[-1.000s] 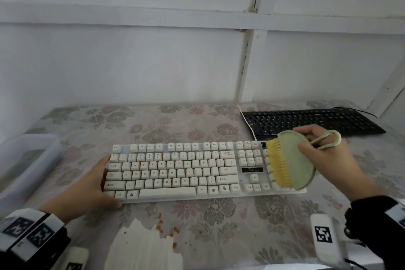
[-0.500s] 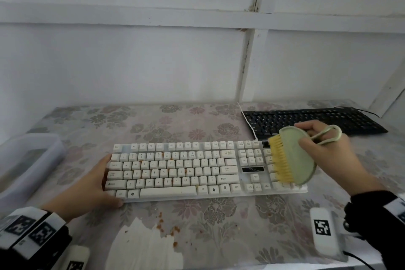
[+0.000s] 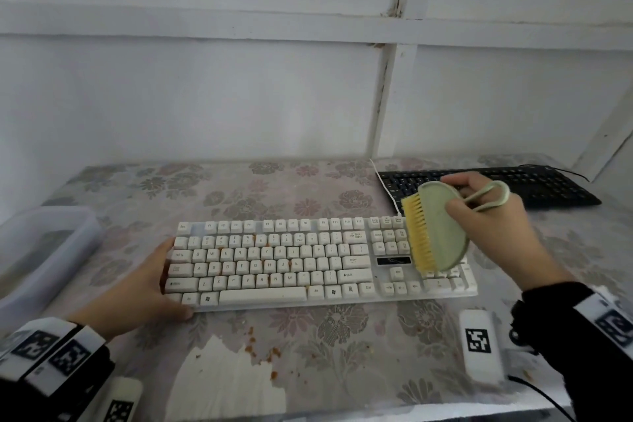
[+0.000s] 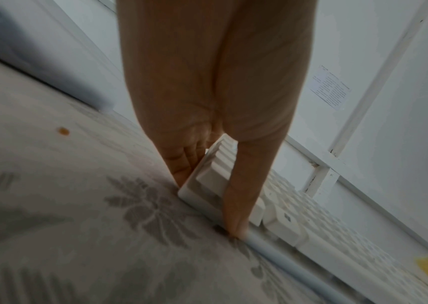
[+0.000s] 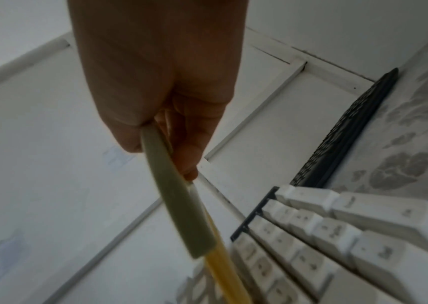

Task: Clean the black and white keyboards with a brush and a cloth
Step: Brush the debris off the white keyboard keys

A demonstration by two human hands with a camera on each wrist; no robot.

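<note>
the white keyboard (image 3: 318, 260) lies flat on the flowered tablecloth (image 3: 342, 325), its long axis running left to right across the person's front, with orange-brown crumbs lodged among the middle letter keys and more scattered on the cloth just in front of it.

at the far left a translucent plastic bin (image 3: 44, 250) sits on the table edge, apart from the keyboard. next comes the left hand (image 3: 137, 288), laid against the keyboard's left end: the left wrist view shows the fingers (image 4: 181, 164) straight along the short side and the thumb reaching round the near corner, so the hand braces the board rather than lifting it.

moving right past the letter block, the brush (image 3: 435, 229) — a pale green oval back with yellow bristles (image 3: 419, 236) facing left — hangs over the number pad at the keyboard's right end. the right hand (image 3: 493, 229) pinches it at the back, fingers curled around the oval's edge, the loop handle sticking out behind. whether the bristle tips touch the keys i cannot tell; they look just above or grazing them.

behind and to the right lies the black keyboard (image 3: 496, 188), also lengthwise left to right, partly hidden by the brush hand. no cleaning cloth shows anywhere.

the crumbs lie left of the brush, along the long axis — so a sweep likely has to travel leftward toward the bracing hand, and the right hand is the one placed for it.
</note>
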